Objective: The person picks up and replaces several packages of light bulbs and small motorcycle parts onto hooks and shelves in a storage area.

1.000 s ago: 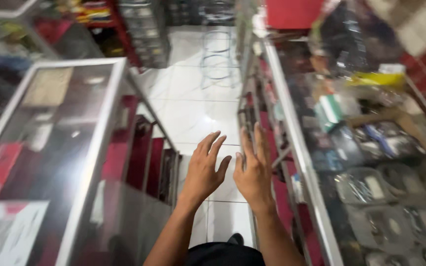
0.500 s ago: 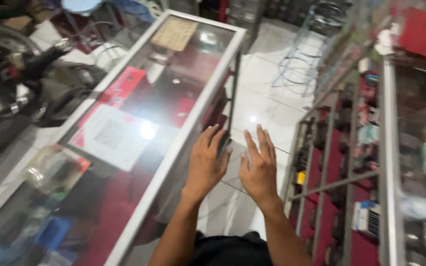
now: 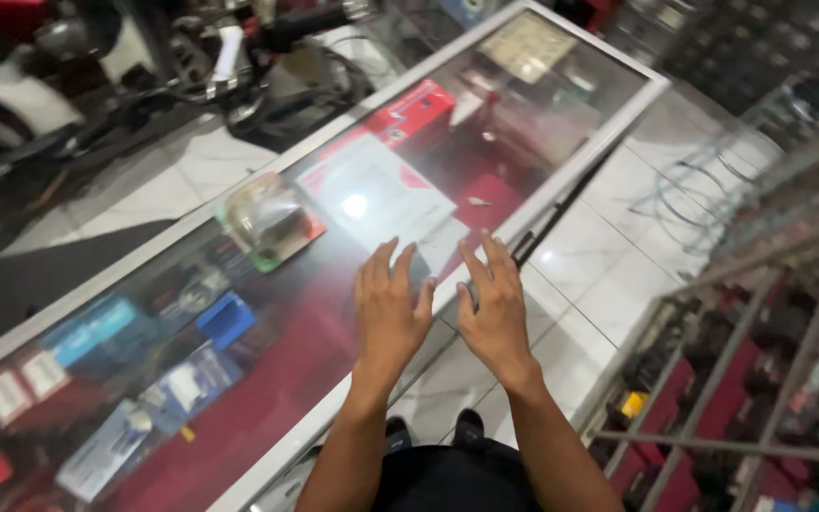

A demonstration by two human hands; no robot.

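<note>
Head view, looking down along both forearms. Left hand (image 3: 389,313) and right hand (image 3: 497,308) held out side by side, palms down, backs toward the camera. Fingers (image 3: 383,264) of both hands spread apart and straight; neither hand grips anything. Hands close together but not touching.

Both hands sit over the near edge of a glass display case (image 3: 561,104), the worktop with a white frame running diagonally across the picture. Cannot tell whether the palms touch the glass or hover just above it. Right hand lies over the frame edge; left hand over the glass.

Under the glass, just beyond the fingertips: a white sheet (image 3: 372,194) with a lamp glare on it. Beside it, a red box (image 3: 411,109) and a round clear package (image 3: 267,220). Blue boxes (image 3: 225,318) lie further left on the red lining.

White tiled floor (image 3: 580,294) lies right of the case, and a shelf rack (image 3: 760,379) stands at far right. A motorbike (image 3: 97,85) is parked beyond the case.
</note>
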